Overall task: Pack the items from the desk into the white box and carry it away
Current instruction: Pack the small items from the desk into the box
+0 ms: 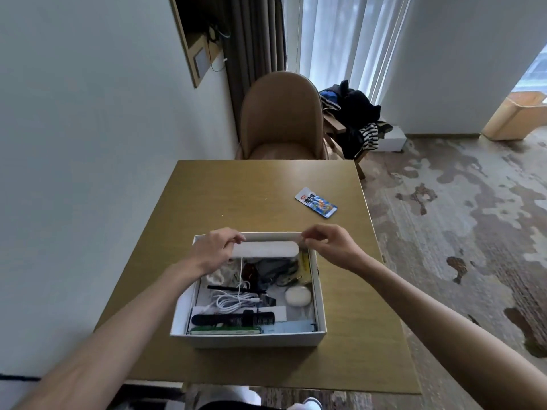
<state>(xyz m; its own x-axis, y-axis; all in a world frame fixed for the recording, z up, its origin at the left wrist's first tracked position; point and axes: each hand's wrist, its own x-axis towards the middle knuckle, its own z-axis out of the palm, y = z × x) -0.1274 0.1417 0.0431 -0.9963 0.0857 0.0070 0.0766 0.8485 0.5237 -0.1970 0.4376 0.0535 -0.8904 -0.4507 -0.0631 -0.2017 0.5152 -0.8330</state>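
White case (265,249) between curled left fingers (235,239), right fingers (310,236)

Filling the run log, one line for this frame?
phase: packing | left hand: grips white case | right hand: pinches its other end | case: over white box, far end | desk: blue packet unpacked

Print on the packet (316,202) is unreadable — left hand (217,250) partly covers the white case (266,250).

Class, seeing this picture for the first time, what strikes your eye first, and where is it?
The left hand and right hand hold a long white case by its ends over the far end of the open, well-filled box. A blue packet lies on the desk, beyond the box to the right.
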